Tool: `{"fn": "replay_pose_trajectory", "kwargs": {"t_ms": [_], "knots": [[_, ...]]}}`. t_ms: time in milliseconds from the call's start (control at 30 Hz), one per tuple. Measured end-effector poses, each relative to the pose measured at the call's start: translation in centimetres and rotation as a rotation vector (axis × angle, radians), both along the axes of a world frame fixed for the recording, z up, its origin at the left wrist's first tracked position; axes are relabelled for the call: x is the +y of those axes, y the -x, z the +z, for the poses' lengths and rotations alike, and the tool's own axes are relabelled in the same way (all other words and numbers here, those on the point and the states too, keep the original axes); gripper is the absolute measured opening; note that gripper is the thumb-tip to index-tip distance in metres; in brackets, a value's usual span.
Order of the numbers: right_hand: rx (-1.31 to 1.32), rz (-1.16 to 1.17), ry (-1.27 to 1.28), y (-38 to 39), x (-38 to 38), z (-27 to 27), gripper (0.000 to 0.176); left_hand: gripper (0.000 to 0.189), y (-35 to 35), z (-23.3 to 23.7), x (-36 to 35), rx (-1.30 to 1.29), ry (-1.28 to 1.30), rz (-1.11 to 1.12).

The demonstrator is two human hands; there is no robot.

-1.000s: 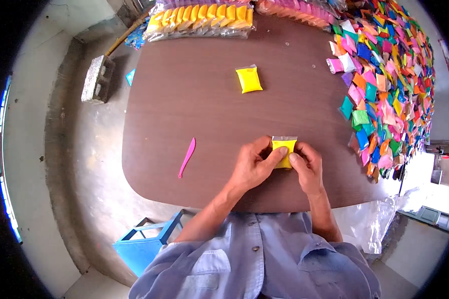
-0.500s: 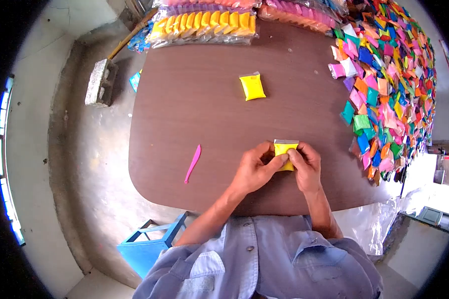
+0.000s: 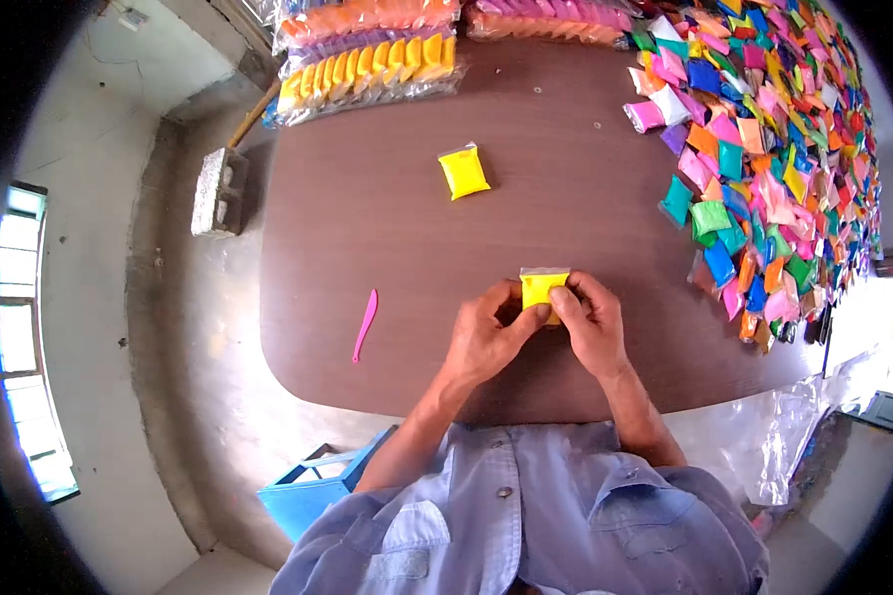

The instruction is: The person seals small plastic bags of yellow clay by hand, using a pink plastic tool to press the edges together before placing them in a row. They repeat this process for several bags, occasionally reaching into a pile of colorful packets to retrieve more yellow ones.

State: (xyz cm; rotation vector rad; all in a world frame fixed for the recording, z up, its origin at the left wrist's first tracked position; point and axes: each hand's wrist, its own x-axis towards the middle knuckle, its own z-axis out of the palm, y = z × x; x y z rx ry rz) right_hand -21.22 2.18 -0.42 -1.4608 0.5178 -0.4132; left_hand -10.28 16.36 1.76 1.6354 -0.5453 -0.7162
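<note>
Between my two hands is a small clear packet of yellow clay [image 3: 541,287], held just above or on the brown table near its front edge. My left hand [image 3: 490,332] grips its left side, thumb pressed on the front. My right hand [image 3: 593,322] pinches the right side, with its thumb also on the front. The packet's clear top strip points away from me; its lower part is partly hidden by the thumbs. A second yellow packet [image 3: 463,173] lies flat farther up the table. To the left of my hands rests a pink plastic modelling knife [image 3: 365,325].
A large heap of small multicoloured packets [image 3: 764,169] covers the table's right side. Bags of yellow [image 3: 367,74] and orange packets [image 3: 556,25] line the far edge. A blue stool [image 3: 318,476] stands at the lower left, and a concrete block [image 3: 213,193] sits on the floor.
The camera view has shifted, so the table's contents appear moved slightly left. Both hands keep hold of the yellow packet, with the thumbs changed only slightly.
</note>
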Motion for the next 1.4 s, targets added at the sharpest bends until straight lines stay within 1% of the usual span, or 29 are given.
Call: {"fn": "replay_pose_trajectory", "kwargs": {"t_ms": [67,133,167,200,267,333,400,533,600,633,700,733,767,800,833,867,933,967,1000,1067,1100,1133,1167,1200,1267,1333,1400], "knots": [[0.058,0.123,-0.015,0.6,-0.6,-0.1,0.026,0.023,0.0,-0.5,0.4,-0.016,-0.068,-0.026],[0.050,0.131,-0.002,0.6,-0.7,0.1,0.027,0.025,0.3,-0.7,0.4,-0.030,-0.133,-0.054],[0.052,0.145,0.022,0.6,-0.8,0.2,0.028,0.023,0.7,-0.7,0.3,-0.008,-0.093,-0.007],[0.046,0.138,0.016,0.5,-0.7,0.1,0.028,0.022,1.0,-0.7,0.2,0.017,-0.052,0.040],[0.007,0.078,0.058,0.4,-0.5,-0.5,0.028,0.022,1.2,-0.2,0.0,0.006,-0.057,0.027],[0.010,0.069,0.021,0.5,-0.6,-0.9,0.029,0.023,1.4,0.1,-0.3,-0.006,-0.064,0.014],[0.015,0.060,-0.013,0.7,-0.6,-1.0,0.029,0.024,1.6,0.1,-0.6,0.043,-0.062,0.051],[-0.021,0.094,0.010,1.0,-1.0,-0.8,0.031,0.024,1.8,-0.3,-0.5,-0.018,-0.107,0.047],[-0.014,0.118,0.024,1.0,-1.0,-0.8,0.032,0.030,1.9,-0.3,-0.3,0.024,-0.115,0.082],[-0.027,0.117,0.056,0.9,-0.8,-1.0,0.033,0.030,1.9,-0.2,-0.3,0.025,-0.117,0.084],[-0.041,0.128,0.083,0.7,-0.7,-1.1,0.034,0.032,1.6,0.5,-0.1,0.062,-0.132,0.055],[0.009,0.123,0.096,0.8,-0.8,-0.9,0.036,0.032,1.5,0.7,0.1,0.061,-0.138,0.067],[0.058,0.125,0.106,0.8,-0.9,-0.7,0.038,0.032,1.4,1.0,0.3,0.058,-0.124,0.025],[0.093,0.134,0.185,0.9,-1.3,-0.8,0.040,0.032,1.3,1.1,0.8,0.057,-0.115,-0.012],[0.074,0.086,0.189,0.9,-1.3,-0.4,0.039,0.030,1.2,1.1,1.3,0.097,-0.054,0.026],[0.052,0.033,0.194,0.8,-1.3,0.0,0.039,0.030,0.8,1.1,2.3,0.092,-0.069,0.048],[0.067,-0.006,0.252,1.1,-2.0,-0.3,0.039,0.033,-0.6,1.2,4.4,0.067,-0.190,0.240],[0.072,-0.005,0.288,1.4,-2.4,-0.6,0.039,0.027,-1.8,0.4,5.8,-0.106,-0.261,0.296],[0.071,-0.004,0.281,1.5,-2.5,-0.5,0.039,0.027,-2.7,0.7,7.1,-0.107,-0.269,0.297],[0.211,0.004,0.313,1.7,-2.9,0.3,0.037,0.020,-4.4,1.4,9.3,-0.585,-0.543,0.411],[0.236,0.001,0.335,1.6,-2.8,0.6,0.035,0.020,-4.9,1.5,10.5,-0.584,-0.545,0.408],[0.237,0.000,0.332,1.6,-2.7,0.5,0.035,0.018,-5.3,1.4,11.7,-0.642,-0.668,0.392],[0.224,0.007,0.411,1.5,-2.7,0.2,0.034,0.016,-5.5,1.3,12.7,-0.699,-0.791,0.374],[0.211,0.014,0.489,1.4,-2.5,0.0,0.033,0.016,-5.8,0.9,13.5,-0.700,-0.795,0.370],[0.222,-0.019,0.495,1.3,-2.0,0.6,0.032,0.014,-6.0,0.1,14.5,-0.610,-0.715,0.365],[0.230,-0.047,0.508,1.3,-1.7,0.6,0.031,0.014,-5.9,0.5,14.1,-0.601,-0.717,0.360],[0.137,-0.098,0.676,1.5,-1.3,0.0,0.033,0.014,-6.0,0.8,14.1,-0.593,-0.720,0.352]]}}
